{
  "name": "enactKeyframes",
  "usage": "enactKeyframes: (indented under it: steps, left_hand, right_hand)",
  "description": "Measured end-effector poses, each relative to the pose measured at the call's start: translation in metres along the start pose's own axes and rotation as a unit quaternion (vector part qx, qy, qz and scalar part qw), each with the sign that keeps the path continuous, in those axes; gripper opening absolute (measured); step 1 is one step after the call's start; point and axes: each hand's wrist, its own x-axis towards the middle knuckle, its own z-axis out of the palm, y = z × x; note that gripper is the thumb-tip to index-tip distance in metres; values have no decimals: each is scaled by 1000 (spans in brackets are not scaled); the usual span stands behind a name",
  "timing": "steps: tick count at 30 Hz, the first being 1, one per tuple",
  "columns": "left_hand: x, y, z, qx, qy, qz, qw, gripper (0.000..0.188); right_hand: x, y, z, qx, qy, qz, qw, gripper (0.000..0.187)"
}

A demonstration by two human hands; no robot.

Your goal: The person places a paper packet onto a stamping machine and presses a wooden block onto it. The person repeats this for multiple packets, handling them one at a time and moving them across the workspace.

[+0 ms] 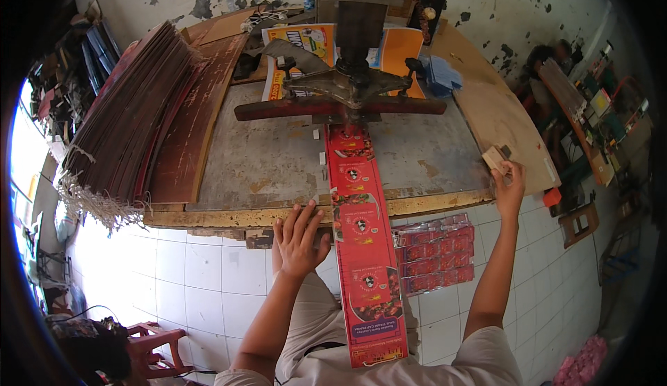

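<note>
A long red printed strip [365,254] with repeated food pictures runs from beneath the press head [354,80] over the table edge and down to my lap. My left hand [300,240] lies at the table's front edge, left of the strip, fingers stretched out and holding nothing. At the right side of the table, my right hand [511,184] closes its fingertips on a small wooden block [495,158]. The press's dark red crossbar [278,111] spans above the strip's far end. Two small pale pieces lie just left of the strip.
A tall stack of brown sheets [132,108] with frayed strings leans at the left. Printed posters [399,49] and blue pieces [441,77] lie behind the press. Clear packs with red contents [438,254] lie below the table edge. A red stool [153,351] stands lower left.
</note>
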Motion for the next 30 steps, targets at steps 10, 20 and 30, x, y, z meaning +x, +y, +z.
enactKeyframes:
  steps: [10, 20, 30]
  left_hand:
    - [-6, -5, -2, 17, -9, 5, 1000, 45]
    - [-7, -8, 3, 24, 2, 18, 1000, 49]
    - [-9, -4, 9, 16, 23, 3, 1000, 53]
  right_hand:
    - [-65, -68, 66, -44, 72, -137, 987, 40]
    - [-161, -127, 169, 31, 140, -169, 975, 56]
    - [-167, -112, 158, 24, 79, -183, 980, 52]
